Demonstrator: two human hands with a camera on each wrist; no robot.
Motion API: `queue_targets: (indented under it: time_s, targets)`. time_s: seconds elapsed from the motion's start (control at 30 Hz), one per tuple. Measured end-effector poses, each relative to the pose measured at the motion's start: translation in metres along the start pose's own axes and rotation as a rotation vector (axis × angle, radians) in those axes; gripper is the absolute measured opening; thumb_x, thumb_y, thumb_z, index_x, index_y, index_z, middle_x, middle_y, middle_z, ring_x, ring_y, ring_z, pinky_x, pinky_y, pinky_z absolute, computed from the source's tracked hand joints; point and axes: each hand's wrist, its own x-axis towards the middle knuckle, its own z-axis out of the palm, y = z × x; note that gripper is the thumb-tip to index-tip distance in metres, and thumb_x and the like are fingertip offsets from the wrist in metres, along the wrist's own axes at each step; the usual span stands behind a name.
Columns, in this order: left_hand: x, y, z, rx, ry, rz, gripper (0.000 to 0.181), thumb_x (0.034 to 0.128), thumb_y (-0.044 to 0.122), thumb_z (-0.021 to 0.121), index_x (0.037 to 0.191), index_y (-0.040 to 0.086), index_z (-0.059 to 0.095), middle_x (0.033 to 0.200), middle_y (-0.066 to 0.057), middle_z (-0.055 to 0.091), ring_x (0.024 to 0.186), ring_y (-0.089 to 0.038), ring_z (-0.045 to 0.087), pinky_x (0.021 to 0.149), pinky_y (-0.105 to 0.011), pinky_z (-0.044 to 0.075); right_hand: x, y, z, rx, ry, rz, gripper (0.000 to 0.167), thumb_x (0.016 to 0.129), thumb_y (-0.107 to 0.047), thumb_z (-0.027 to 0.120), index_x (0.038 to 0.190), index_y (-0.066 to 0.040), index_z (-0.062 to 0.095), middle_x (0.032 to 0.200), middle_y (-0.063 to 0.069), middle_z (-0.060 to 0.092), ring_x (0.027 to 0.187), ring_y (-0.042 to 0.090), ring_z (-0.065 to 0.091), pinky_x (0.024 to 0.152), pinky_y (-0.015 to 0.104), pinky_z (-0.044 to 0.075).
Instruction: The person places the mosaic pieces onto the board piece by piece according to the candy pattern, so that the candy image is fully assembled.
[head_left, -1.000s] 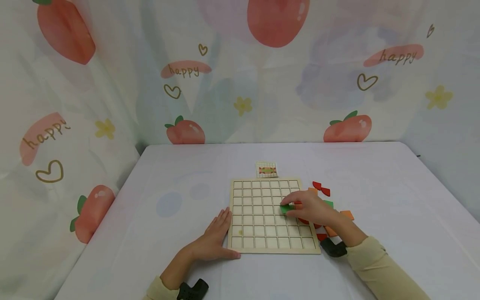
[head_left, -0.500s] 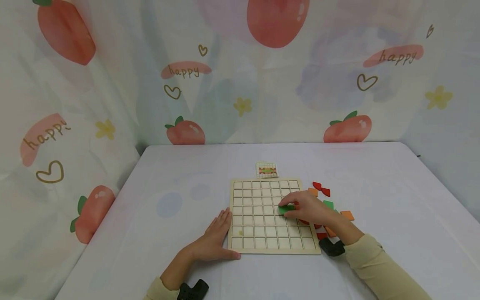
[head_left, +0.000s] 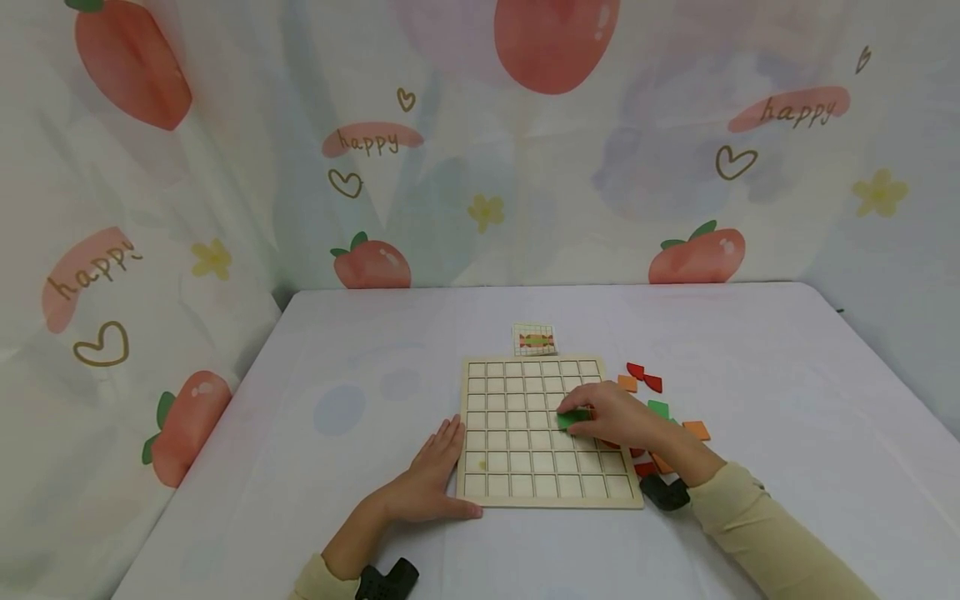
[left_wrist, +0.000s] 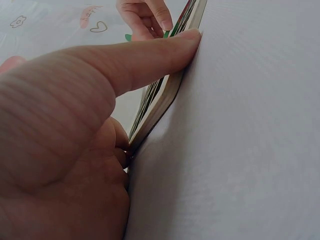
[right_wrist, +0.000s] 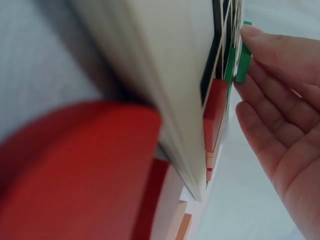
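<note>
Backdrop (head_left: 540,167) reads "happy"; right hand (head_left: 613,414) seemingly pinches tile (right_wrist: 243,65).

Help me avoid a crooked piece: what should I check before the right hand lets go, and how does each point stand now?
1. Board braced: ok. The left hand rests against the left edge and near corner of the grid board.
2. Piece secure: ok. The right hand pinches the green piece.
3. Piece seated: not ok. The right wrist view shows it held off the cells.
4. Pattern card in sight: ok. It is uncovered beyond the board.
5. Layout matches card: cannot tell. The right hand hides part of it.
6. Loose pieces at hand: ok. Several are right of the board.
</note>
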Motion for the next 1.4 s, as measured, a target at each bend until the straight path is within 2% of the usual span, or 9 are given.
queue_targets:
  time_s: [0.63,0.9,1.4]
  targets:
    - [-0.002,0.003,-0.002,-0.012,0.001,-0.004,0.112,0.0746,0.05,0.07,0.146,-0.001,0.0,0.152,-0.011,-0.008,0.137,-0.021,-0.012,0.109,-0.044,0.001,0.001,0.002,0.001,-0.034,0.001,-0.009,0.026,0.078,-0.009,0.073,0.103,-0.006,0.069,0.103,0.002,0.064,0.097,0.022,0.057,0.081,0.037,0.048]
    - [0.0,0.003,0.0,-0.007,-0.005,-0.007,0.112,0.0741,0.052,0.069,0.146,0.0,0.001,0.152,-0.01,-0.008,0.137,-0.021,-0.011,0.109,-0.044,0.001,-0.01,-0.001,-0.003,-0.03,0.034,0.046,0.028,0.077,-0.009,0.074,0.105,-0.006,0.068,0.105,0.003,0.064,0.099,0.023,0.056,0.083,0.041,0.046]
    - [-0.001,0.003,-0.001,-0.001,0.001,-0.001,0.112,0.0744,0.052,0.069,0.146,0.0,0.001,0.152,-0.01,-0.008,0.137,-0.021,-0.012,0.109,-0.043,0.001,-0.009,0.0,-0.004,-0.014,0.024,0.016,0.024,0.08,-0.005,0.07,0.103,-0.005,0.069,0.104,0.004,0.064,0.096,0.022,0.058,0.08,0.037,0.048]
